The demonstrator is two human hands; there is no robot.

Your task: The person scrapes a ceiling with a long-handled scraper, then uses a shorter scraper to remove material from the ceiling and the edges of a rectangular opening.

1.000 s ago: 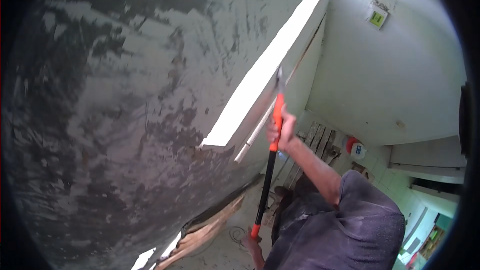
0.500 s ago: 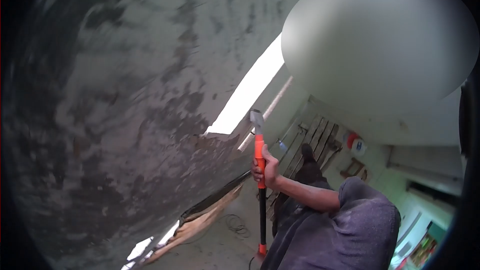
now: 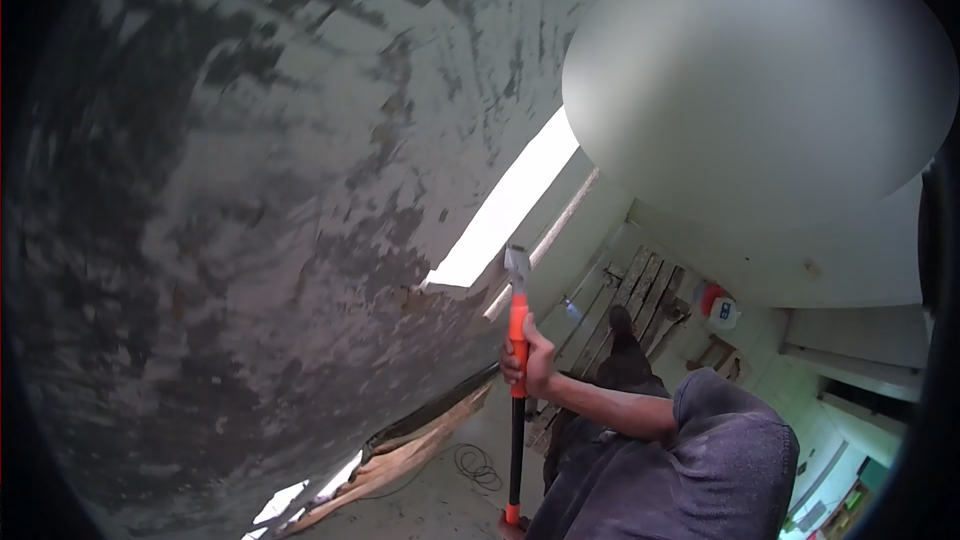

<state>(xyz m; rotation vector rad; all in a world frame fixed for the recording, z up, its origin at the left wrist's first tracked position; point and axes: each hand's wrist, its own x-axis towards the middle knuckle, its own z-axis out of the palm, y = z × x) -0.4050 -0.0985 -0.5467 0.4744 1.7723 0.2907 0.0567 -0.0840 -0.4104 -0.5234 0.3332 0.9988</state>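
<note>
A long-handled scraper (image 3: 516, 435) stands almost upright in the view, with a flat metal head, an orange upper grip and a black shaft. My right hand (image 3: 536, 360) is wrapped round the orange grip just below the head, thumb pointing up. At the bottom edge, my left hand (image 3: 511, 527) closes on the orange lower end, mostly cut off by the frame. The metal head (image 3: 517, 260) overlaps the bright window opening's lower corner. Left of it spreads a large grey surface (image 3: 270, 210) with patchy, flaking paint.
A bright window opening (image 3: 515, 200) runs diagonally beside the patchy surface. Beyond my legs lie wooden planks (image 3: 640, 285), a white jug (image 3: 724, 313) and a small wooden frame (image 3: 717, 355). A coiled cable (image 3: 478, 467) rests below. A blurred oval covers the upper right.
The view has shifted, so the surroundings and scraper sit lower in the frame. Both hands keep their hold on the scraper; the shaft now leans slightly differently.
</note>
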